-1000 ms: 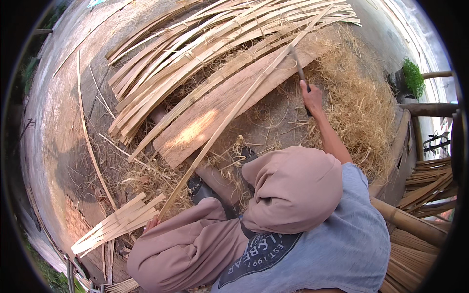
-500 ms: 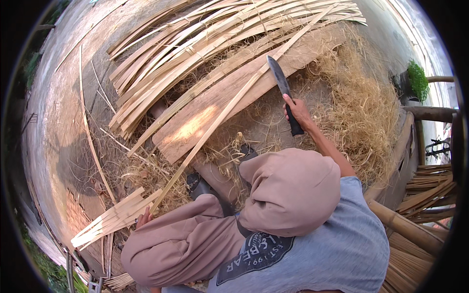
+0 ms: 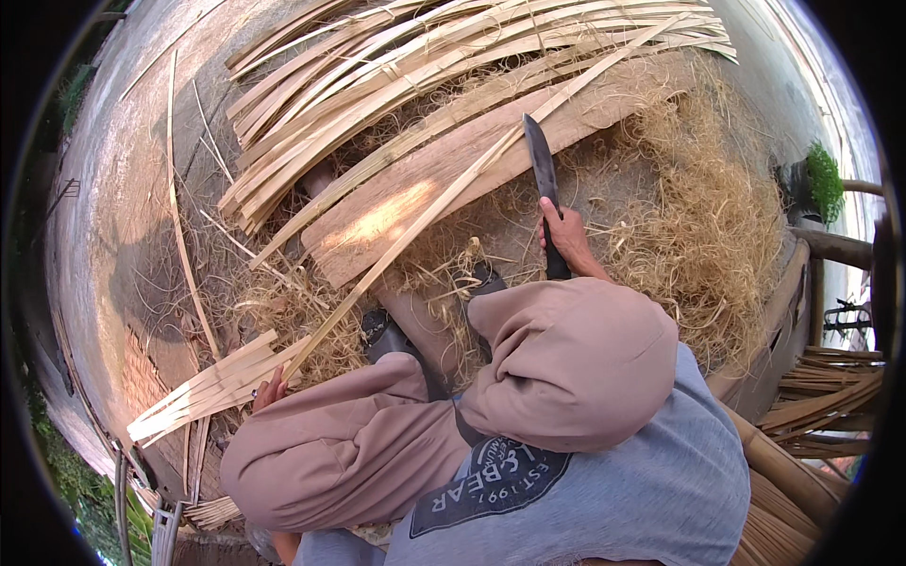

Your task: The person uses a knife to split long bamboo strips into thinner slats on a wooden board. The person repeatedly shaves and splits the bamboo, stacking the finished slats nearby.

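My right hand (image 3: 564, 238) is closed around the black handle of a machete (image 3: 541, 158). Its dark blade points away from me, the tip at a long pale bamboo strip (image 3: 415, 229). That strip slants across a flat wooden plank (image 3: 373, 226). At its near end, my left hand (image 3: 270, 389) has its fingers closed by the strip, partly hidden behind my left knee. Beside that hand lies a fan of short, wide bamboo strips (image 3: 203, 389). My right forearm is mostly hidden by my right knee.
Beyond the plank lies a large pile of long split strips (image 3: 396, 80). Curly shavings (image 3: 703, 226) are heaped at the right, with more around my feet. A bamboo pole (image 3: 788, 462) and further strips (image 3: 821, 401) are at the far right, below a potted plant (image 3: 824, 181).
The machete has swung slightly to a more upright angle, its handle moving left and nearer to my knee. The whole view has shifted a little. The left hand stays by the strip's end.
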